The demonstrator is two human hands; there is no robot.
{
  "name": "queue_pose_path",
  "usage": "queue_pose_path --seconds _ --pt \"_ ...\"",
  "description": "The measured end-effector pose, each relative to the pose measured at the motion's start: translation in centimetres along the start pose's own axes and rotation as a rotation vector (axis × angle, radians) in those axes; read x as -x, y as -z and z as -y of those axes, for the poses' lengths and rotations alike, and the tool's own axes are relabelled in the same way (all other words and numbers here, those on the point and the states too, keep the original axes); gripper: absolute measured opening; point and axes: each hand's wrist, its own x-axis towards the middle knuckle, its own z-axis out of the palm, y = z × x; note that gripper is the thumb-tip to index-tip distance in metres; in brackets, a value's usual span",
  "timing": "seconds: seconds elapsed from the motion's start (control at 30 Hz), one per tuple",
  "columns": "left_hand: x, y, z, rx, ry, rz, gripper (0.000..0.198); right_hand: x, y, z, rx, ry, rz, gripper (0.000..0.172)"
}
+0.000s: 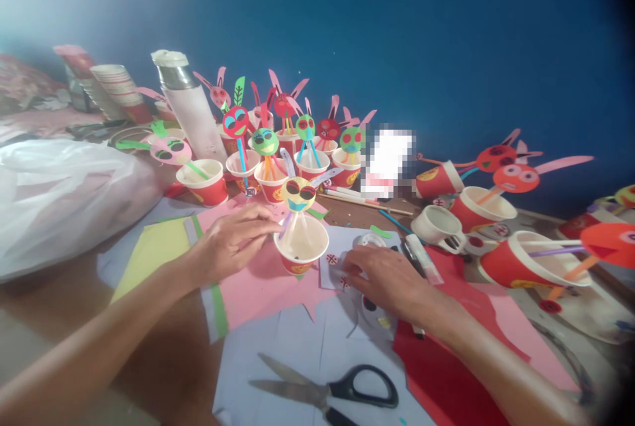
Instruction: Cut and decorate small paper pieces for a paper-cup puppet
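A red paper cup (301, 249) stands in front of me with a yellow paper face (298, 194) on straws rising from it. My left hand (233, 239) rests beside the cup's left rim, fingers curled toward a purple straw. My right hand (385, 279) lies palm down on a white sheet (333, 260) bearing small red round stickers, fingertips pressed on it near a tape roll (368, 241). Pink paper (258, 287) lies under the cup.
Several finished cup figures (268, 161) stand behind, more lie tipped at the right (501, 208). Black-handled scissors (327, 389) lie near me. A white bottle (191, 108), stacked cups (116, 85), a plastic bag (64, 194), red paper (446, 373) and a glue stick (425, 259) surround the spot.
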Motion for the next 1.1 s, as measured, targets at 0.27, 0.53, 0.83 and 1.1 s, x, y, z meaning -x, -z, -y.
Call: queue_pose_path --seconds 0.27,0.53,0.83,1.1 --pt "-0.3 0.0 -0.5 -0.022 0.011 0.002 0.023 -0.1 -0.4 0.0 -0.001 -0.016 -0.007 0.018" --pt "-0.7 -0.3 -1.2 -0.112 0.036 -0.068 0.018 -0.1 -0.1 0.4 -0.026 -0.016 -0.014 0.018" --pt "-1.8 -0.9 -2.1 -0.19 0.064 -0.093 0.019 0.1 -0.2 0.4 -0.024 -0.018 -0.011 0.018" --pt "-3.0 -2.5 -3.0 -0.263 0.084 -0.075 0.021 0.1 0.0 0.7 -0.008 -0.018 0.0 0.017"
